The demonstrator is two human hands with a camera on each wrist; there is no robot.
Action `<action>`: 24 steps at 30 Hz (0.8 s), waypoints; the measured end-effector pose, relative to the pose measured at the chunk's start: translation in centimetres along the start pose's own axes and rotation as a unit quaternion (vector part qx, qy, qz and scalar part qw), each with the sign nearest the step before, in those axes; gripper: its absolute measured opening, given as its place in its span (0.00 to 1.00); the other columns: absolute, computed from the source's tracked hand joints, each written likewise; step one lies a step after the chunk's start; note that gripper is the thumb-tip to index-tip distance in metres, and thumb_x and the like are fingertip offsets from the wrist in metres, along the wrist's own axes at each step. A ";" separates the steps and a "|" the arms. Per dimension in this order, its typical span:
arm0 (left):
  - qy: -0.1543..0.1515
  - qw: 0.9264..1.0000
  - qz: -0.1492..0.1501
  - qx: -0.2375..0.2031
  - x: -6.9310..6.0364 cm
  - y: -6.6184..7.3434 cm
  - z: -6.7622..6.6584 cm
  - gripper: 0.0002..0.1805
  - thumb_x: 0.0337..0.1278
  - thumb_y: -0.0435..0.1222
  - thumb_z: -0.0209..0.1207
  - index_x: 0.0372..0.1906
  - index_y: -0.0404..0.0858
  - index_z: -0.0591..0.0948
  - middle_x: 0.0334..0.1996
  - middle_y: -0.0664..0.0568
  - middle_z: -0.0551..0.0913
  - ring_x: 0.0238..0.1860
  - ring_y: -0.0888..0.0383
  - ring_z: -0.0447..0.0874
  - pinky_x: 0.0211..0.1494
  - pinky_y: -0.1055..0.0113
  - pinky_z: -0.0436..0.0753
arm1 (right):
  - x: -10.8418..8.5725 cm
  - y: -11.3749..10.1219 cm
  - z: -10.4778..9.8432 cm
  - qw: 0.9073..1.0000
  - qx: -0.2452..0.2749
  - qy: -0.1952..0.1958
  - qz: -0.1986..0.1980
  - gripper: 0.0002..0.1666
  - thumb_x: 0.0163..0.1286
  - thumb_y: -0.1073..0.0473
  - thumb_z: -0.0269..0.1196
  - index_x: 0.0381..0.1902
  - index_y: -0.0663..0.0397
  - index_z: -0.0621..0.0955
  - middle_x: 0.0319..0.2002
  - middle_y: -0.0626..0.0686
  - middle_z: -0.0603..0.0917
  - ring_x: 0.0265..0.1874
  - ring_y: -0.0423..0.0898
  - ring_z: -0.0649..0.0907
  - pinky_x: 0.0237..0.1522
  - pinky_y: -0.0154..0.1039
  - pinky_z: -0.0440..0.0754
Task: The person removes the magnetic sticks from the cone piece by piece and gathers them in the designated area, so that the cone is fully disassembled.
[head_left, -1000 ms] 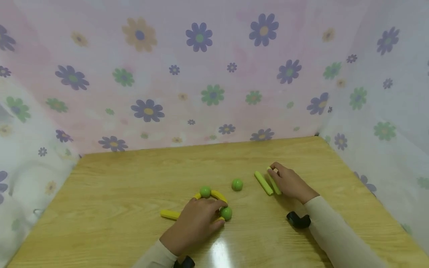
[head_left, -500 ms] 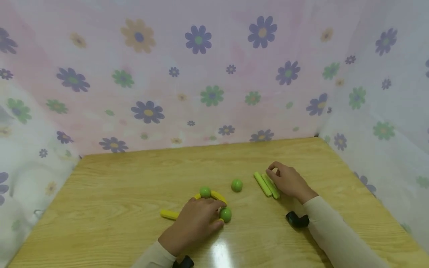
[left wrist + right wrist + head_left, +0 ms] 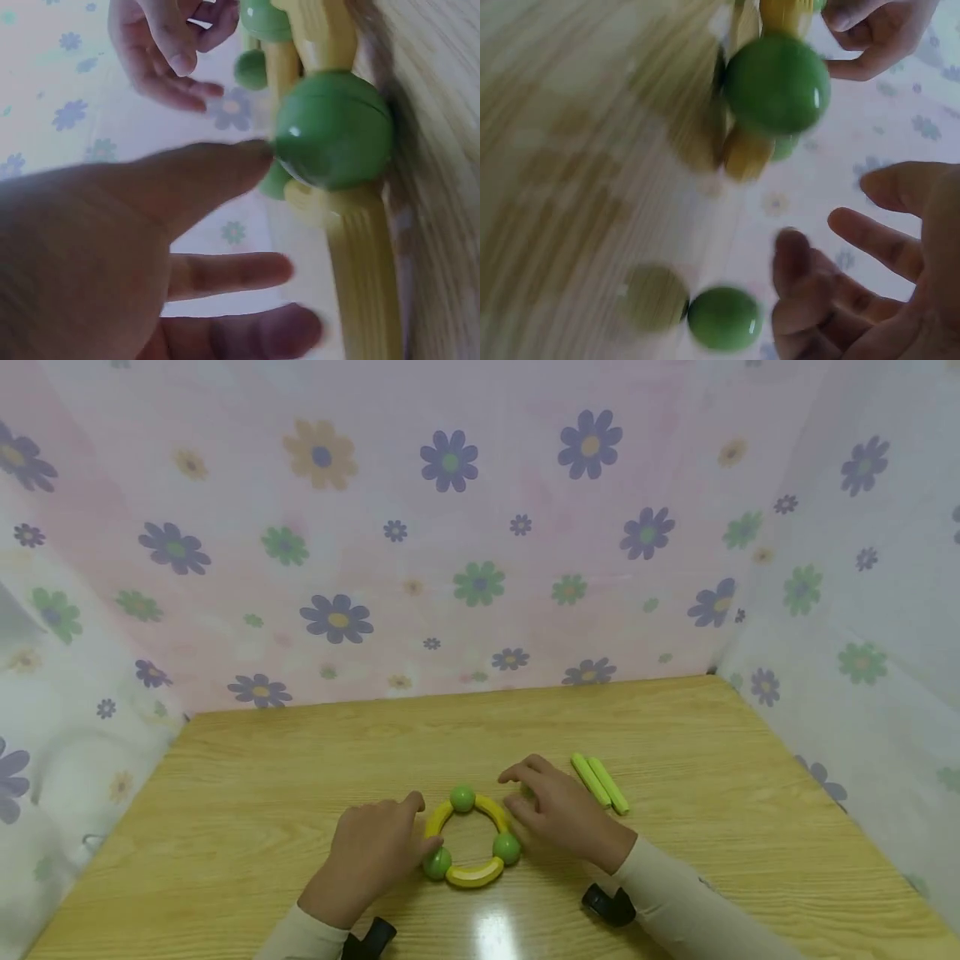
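Observation:
Three green balls joined by yellow curved pieces (image 3: 476,874) form a ring on the table. My left hand (image 3: 371,852) is at its left side, thumb at the lower-left ball (image 3: 437,863). In the left wrist view the thumb tip meets that ball (image 3: 334,129), the other fingers extend below, and a yellow bar (image 3: 365,277) runs down from the ball. My right hand (image 3: 570,814) hovers right of the ring with bent, parted fingers, holding nothing. The right wrist view shows the ring's ball (image 3: 778,85) and a separate green ball (image 3: 725,318), which my right hand hides in the head view.
Two yellow-green sticks (image 3: 609,785) lie side by side behind and right of my right hand. The wooden table (image 3: 337,739) meets a flower-patterned cloth (image 3: 390,635) at the back and sides.
My right hand has left the yellow-green sticks and moved left, beside the ring. My left hand has shifted left off the ring, uncovering its lower-left ball and front curved piece.

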State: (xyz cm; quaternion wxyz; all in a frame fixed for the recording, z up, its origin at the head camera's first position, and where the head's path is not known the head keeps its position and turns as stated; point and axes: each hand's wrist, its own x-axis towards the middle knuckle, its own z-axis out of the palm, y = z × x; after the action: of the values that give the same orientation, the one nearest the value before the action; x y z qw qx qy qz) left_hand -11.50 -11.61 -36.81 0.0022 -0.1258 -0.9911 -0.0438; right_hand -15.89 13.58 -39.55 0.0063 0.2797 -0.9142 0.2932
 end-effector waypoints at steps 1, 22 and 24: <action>-0.011 1.000 -0.004 0.000 0.0 -0.2 0.1 0.27 0.53 0.59 0.67 0.48 0.44 0.84 0.11 0.56 0.70 0.12 0.62 0.61 0.16 0.68 0.58 | 0.2 -0.3 0.3 1.000 -0.003 -0.011 -0.002 0.20 0.75 0.53 0.60 0.61 0.52 0.78 0.55 0.52 0.78 0.20 0.31 0.72 0.25 0.29 0.74; -0.073 0.996 0.012 -0.040 0.2 -0.9 1.5 0.21 0.54 0.57 0.66 0.40 0.44 0.85 0.19 0.56 0.79 0.17 0.60 0.69 0.19 0.63 0.69 | 0.1 -1.6 2.4 0.988 -0.017 -0.154 -0.003 0.35 0.73 0.49 0.62 0.74 0.49 0.68 0.52 0.52 0.80 0.25 0.33 0.71 0.27 0.31 0.73; -0.060 0.998 0.014 -0.035 0.3 -1.1 1.4 0.19 0.55 0.55 0.67 0.39 0.44 0.85 0.17 0.56 0.77 0.16 0.61 0.68 0.18 0.64 0.68 | 0.1 -1.8 2.5 0.987 -0.012 -0.158 -0.007 0.31 0.73 0.50 0.63 0.70 0.51 0.72 0.48 0.48 0.82 0.28 0.32 0.73 0.30 0.30 0.74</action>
State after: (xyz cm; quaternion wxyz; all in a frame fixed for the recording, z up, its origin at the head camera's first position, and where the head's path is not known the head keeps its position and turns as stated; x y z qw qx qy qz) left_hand -12.02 -12.50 -38.33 -0.0608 -0.1421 -0.9854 -0.0708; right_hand -14.68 10.96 -40.59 -0.1330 0.3288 -0.9052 0.2342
